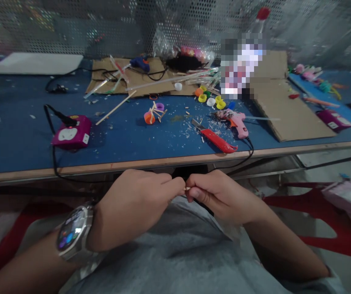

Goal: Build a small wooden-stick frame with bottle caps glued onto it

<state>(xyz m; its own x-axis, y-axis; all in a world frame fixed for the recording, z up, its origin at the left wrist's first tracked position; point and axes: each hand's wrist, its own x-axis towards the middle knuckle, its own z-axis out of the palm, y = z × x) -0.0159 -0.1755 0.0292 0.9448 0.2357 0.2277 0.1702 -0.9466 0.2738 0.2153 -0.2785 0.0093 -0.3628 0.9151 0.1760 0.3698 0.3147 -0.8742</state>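
Blue bench point(150, 143) ahead; before its edge I see left hand point(135, 204), right hand point(221, 194) pinching a pale sliver point(187, 188) between them.

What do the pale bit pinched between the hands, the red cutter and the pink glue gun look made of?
Bit: perhaps wood, matte, from its pale tan colour; too little shows to be sure.
Cutter: handle probably plastic, from its even red and slight sheen; the grey blade looks like metal.
Glue gun: likely smooth plastic, from its evenly pink, moulded-looking body.
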